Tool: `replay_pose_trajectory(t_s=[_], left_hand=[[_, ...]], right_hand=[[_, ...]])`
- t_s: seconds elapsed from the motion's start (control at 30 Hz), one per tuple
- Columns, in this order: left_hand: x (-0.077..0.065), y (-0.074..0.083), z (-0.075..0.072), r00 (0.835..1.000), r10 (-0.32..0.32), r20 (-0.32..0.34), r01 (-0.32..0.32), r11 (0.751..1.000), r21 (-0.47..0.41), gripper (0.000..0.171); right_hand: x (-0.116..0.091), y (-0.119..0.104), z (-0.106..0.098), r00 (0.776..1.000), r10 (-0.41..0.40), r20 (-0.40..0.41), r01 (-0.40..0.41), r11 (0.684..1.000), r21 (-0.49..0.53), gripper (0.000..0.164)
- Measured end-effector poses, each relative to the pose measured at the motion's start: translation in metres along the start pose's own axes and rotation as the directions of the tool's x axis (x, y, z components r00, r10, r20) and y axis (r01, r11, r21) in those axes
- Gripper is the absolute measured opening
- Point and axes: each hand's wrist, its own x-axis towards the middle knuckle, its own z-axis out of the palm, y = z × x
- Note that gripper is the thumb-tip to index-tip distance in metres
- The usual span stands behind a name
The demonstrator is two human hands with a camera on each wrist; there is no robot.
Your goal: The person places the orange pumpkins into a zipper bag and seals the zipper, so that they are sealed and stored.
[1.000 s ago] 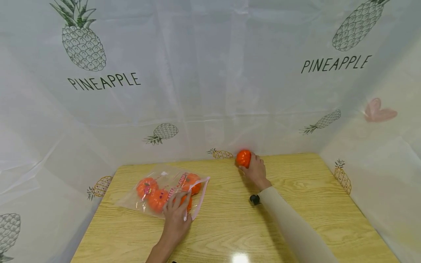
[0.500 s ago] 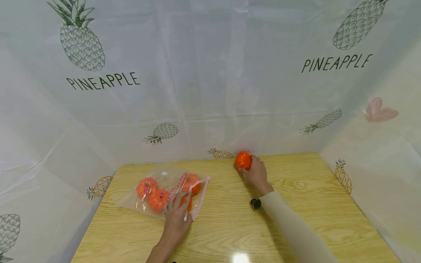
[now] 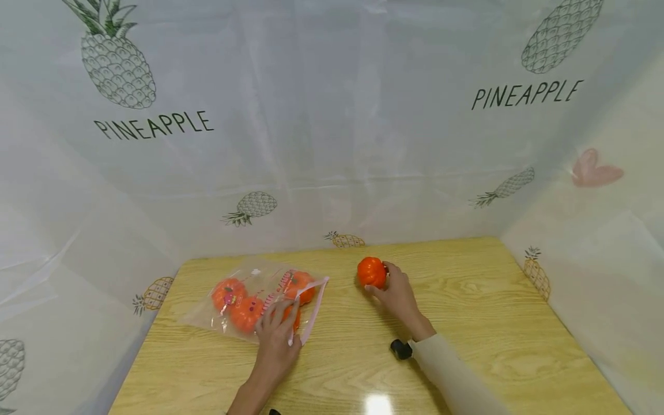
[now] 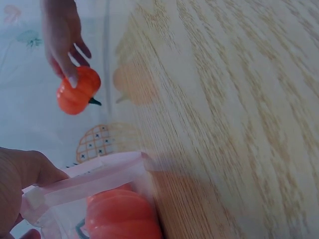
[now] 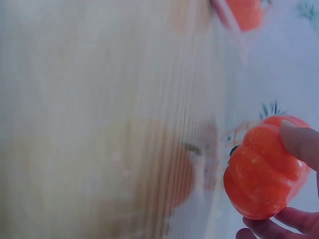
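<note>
My right hand (image 3: 398, 295) grips a small orange pumpkin (image 3: 372, 272), thumb on one side and fingers on the other. Its dark green stem (image 4: 94, 102) shows in the left wrist view, where the pumpkin hangs above the wooden table. To the left lies a clear plastic bag (image 3: 259, 274) with pink print and a pink rim (image 3: 315, 311), its mouth facing right. Several orange pumpkins (image 3: 246, 314) are inside it. My left hand (image 3: 277, 337) lies over the bag's near part and pinches its rim, as the left wrist view (image 4: 30, 174) shows.
The wooden table (image 3: 467, 311) ends at a white curtain (image 3: 332, 144) printed with pineapples, which hangs behind it and along both sides. A dark wrist camera (image 3: 400, 349) sits by the right wrist.
My right hand has carried the pumpkin from the table's back edge toward me and a little left, nearer the bag. The left hand and the bag stay in place.
</note>
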Motion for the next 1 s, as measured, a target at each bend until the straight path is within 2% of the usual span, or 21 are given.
replay_pose_trajectory(t_s=[0.43,1.0], left_hand=[[0.002,0.001,0.001,1.0,0.007,-0.023,-0.007,1.0,0.008,0.078],[0.003,0.002,-0.002,1.0,-0.007,-0.002,0.007,1.0,-0.01,0.079]], right_hand=[[-0.047,-0.033,0.025,0.992,-0.083,0.091,0.081,0.996,0.027,0.077],[-0.063,-0.055,0.045,0.972,-0.141,0.189,0.129,0.989,0.073,0.076]])
